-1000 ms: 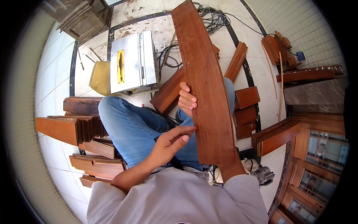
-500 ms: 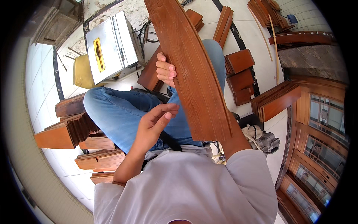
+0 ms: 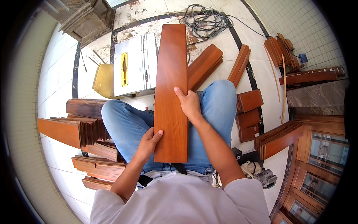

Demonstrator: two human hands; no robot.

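Pointing away from the body in the head view, the board [image 3: 169, 108] is now held by both hands above the lap [image 3: 128, 121]. A moment ago its weight was borne by the right hand [image 3: 190, 102] alone, with that forearm passed beneath and the fingertips curled round the left edge; now the right edge is gripped, the thumb laid on the upper face, and the forearm is seen in full. The left hand [image 3: 147, 143] was half-open and free beside the board; now it is closed on the left edge near the close end, thumb on top. The fingers of both hands are mostly hidden below, so how firmly they are pressed cannot be told.

The face has changed too: lengthwise lines were shown before, and a smooth, glossy surface is shown now, so the board has apparently been turned over. For the work in hand, a steadier, two-sided hold seems to have been gained, with the plain face laid open to view.

The saw [image 3: 135, 80] is partly overlapped by the board, though contact cannot be judged. On the floor, stacks [image 3: 59, 130] are seen at the left and blocks [image 3: 250, 100] at the right.
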